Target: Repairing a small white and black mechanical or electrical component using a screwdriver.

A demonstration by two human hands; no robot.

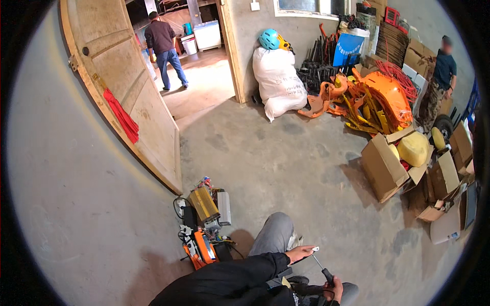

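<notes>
Screwdriver (327, 275) in right hand (335, 290)

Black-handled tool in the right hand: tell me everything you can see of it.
The black-handled tool looks like a screwdriver: a thick dark handle, apparently plastic or rubber, and a thin, straight, greyish shaft that looks metal. The right hand grips the handle. The tool tilts, its shaft running up and left in the picture toward the small white piece in the left hand. Whether its tip touches that piece is too small to tell.
</notes>
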